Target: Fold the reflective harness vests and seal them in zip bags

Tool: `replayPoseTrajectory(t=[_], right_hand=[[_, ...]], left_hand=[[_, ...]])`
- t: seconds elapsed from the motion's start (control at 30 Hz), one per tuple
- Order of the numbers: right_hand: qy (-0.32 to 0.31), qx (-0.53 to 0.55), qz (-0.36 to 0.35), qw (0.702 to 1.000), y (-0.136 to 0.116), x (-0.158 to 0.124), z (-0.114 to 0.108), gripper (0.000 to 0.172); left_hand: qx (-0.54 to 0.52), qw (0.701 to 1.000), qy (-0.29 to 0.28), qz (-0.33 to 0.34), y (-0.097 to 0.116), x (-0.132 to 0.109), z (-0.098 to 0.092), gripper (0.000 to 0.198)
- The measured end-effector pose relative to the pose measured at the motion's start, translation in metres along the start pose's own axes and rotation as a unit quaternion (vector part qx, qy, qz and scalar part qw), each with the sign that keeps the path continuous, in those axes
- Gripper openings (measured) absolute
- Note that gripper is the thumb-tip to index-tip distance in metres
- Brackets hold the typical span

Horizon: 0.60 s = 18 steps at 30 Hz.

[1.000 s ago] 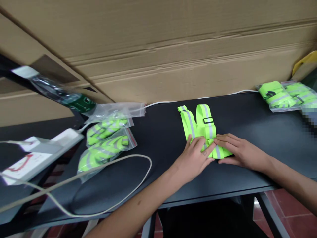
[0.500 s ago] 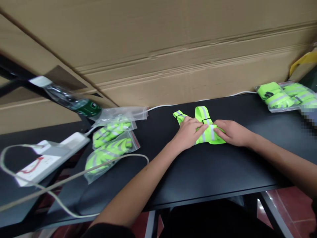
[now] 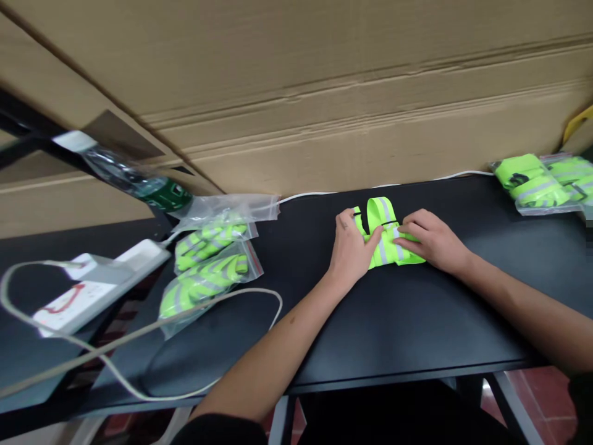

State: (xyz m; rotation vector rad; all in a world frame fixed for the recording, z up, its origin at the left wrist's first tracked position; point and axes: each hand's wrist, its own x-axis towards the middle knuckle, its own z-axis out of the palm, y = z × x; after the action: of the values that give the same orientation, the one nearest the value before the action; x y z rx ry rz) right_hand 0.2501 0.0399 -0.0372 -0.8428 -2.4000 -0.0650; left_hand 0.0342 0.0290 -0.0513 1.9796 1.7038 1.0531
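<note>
On the black table (image 3: 417, 321) below a cardboard sheet (image 3: 324, 105), the left hand (image 3: 349, 244) and right hand (image 3: 433, 238) grasp a folded neon reflective vest (image 3: 384, 232) mid-table, bagged vests (image 3: 206, 272) off to the left

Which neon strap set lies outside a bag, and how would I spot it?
On the black table below the big cardboard sheet, the folded neon-yellow reflective strap set lies under the person's left hand and right hand. Unlike the bundles in clear plastic bags on either side, it is unbagged.
</note>
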Motion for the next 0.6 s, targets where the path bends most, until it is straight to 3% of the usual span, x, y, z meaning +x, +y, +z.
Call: replayPoseTrajectory(t=[0.1, 0.2, 0.43, 0.6], right_hand=[[0.026, 0.020, 0.004, 0.999, 0.000, -0.002, 0.000, 0.020], [0.005, 0.017, 0.037, 0.999, -0.006, -0.007, -0.005, 0.024], [-0.098, -0.044, 0.050, 0.993, -0.031, -0.008, -0.012, 0.064], [-0.131, -0.106, 0.011, 0.986, -0.028, -0.007, -0.004, 0.072]], left_hand=[[-0.032, 0.999, -0.010, 0.002, -0.007, 0.009, 0.003, 0.048], [-0.035, 0.999, -0.038, 0.001, -0.009, 0.019, 0.004, 0.041], [-0.110, 0.988, -0.105, -0.012, -0.007, 0.026, -0.002, 0.030], [-0.040, 0.976, -0.210, 0.033, -0.006, 0.020, -0.015, 0.035]])
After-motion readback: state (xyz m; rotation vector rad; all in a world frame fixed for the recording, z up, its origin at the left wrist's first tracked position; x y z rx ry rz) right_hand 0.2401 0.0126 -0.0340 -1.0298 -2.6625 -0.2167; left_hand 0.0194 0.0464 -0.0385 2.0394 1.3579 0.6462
